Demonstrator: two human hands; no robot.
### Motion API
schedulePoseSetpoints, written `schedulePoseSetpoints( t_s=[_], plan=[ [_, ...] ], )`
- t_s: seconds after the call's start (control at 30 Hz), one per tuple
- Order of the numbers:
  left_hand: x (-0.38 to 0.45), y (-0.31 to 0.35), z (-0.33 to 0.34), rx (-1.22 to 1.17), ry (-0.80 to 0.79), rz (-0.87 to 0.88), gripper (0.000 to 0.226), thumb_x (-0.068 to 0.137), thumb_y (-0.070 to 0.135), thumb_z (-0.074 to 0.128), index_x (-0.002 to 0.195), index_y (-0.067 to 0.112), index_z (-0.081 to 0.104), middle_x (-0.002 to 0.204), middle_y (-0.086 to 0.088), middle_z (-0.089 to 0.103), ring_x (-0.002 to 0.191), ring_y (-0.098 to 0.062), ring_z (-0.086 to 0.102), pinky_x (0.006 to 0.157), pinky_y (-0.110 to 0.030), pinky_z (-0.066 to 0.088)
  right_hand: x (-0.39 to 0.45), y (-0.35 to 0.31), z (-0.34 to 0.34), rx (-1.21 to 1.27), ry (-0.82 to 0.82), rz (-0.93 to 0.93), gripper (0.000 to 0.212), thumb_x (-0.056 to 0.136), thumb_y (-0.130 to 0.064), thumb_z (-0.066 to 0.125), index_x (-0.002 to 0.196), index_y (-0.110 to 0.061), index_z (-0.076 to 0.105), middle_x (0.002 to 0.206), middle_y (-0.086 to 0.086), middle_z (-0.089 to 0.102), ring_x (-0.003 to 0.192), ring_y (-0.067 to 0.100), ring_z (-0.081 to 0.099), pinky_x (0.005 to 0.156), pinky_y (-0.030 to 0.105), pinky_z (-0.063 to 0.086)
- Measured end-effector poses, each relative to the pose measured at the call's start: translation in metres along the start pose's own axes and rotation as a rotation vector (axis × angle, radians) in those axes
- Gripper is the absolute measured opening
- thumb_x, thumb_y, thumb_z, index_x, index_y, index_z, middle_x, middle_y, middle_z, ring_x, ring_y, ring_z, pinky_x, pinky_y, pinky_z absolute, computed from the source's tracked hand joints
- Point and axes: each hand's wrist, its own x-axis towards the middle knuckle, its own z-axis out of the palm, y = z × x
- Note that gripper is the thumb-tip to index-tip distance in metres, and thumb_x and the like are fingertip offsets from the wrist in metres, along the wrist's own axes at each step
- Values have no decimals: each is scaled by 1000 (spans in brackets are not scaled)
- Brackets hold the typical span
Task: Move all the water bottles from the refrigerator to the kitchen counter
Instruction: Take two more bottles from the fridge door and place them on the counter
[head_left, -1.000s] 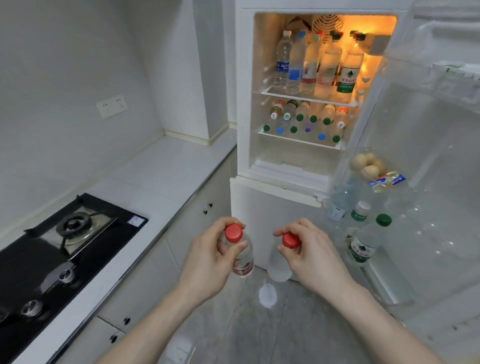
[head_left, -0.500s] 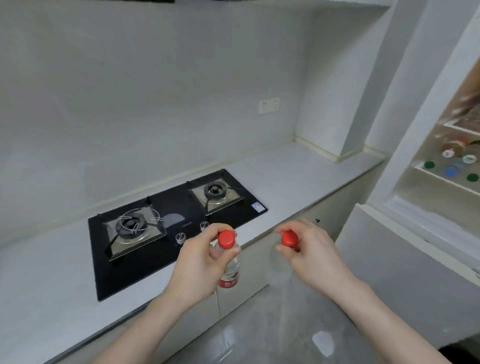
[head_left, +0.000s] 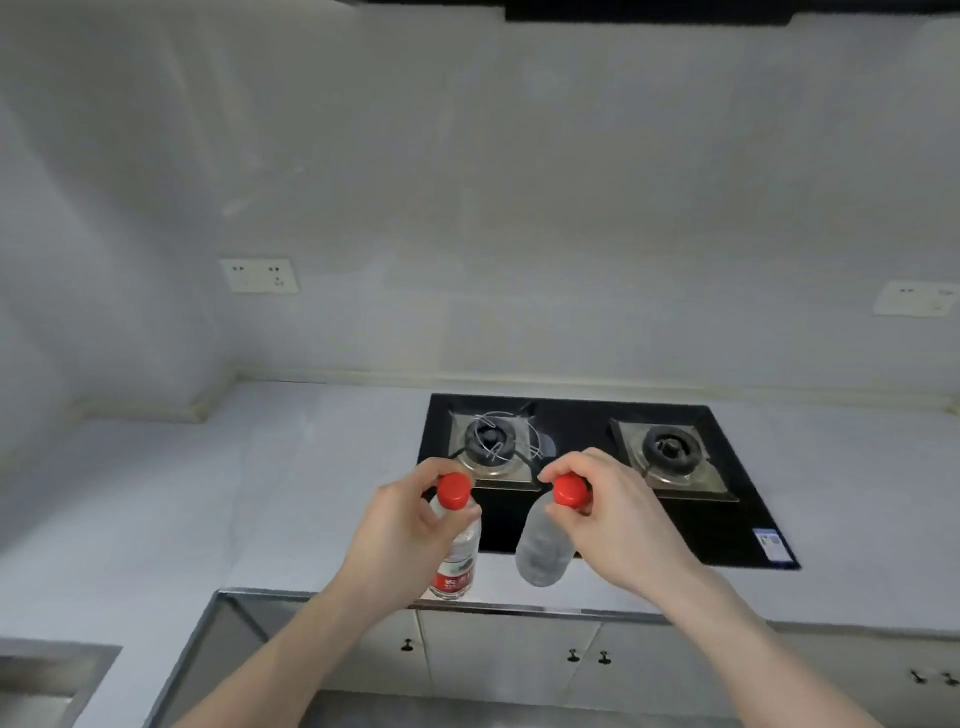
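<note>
both hands (head_left: 511, 525) raised, fingers curled (pinching)

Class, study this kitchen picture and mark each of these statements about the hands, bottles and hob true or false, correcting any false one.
1. Each hand holds a red-capped water bottle. True: the left hand grips the labelled bottle, the right hand the bare bottle.
2. Both bottles stand on the counter. False: both are held in the air.
3. The gas hob has two burners. True.
4. A pot sits on the left burner. False: no pot is there.
</note>
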Motion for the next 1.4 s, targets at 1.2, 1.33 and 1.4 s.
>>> schedulePoseSetpoints(
  t_s=[1.2,1.33,1.4],
  plan=[
    [-17,-193,-273,187,651,-506,27,87,24,79,101,40,62,98,19,72,65,-13,67,64,-29,58,236,-243,275,19,-586,-556,17,92,-26,75,96,-36,61,102,-21,59,93,1,59,75,14,44],
    [-20,-227,-319,252,592,-516,25,87,32,79,104,39,62,101,24,70,70,-9,67,70,-26,58,243,-281,317,5,-602,-539,20,92,-25,75,93,-38,60,102,-21,59,93,0,59,74,13,42],
    [-23,-246,-343,274,553,-526,26,88,35,79,106,39,62,102,23,68,74,-9,67,73,-28,58,244,-301,338,6,-609,-533,21,92,-24,76,91,-38,60,101,-20,59,93,1,59,75,15,43]
  ],
)
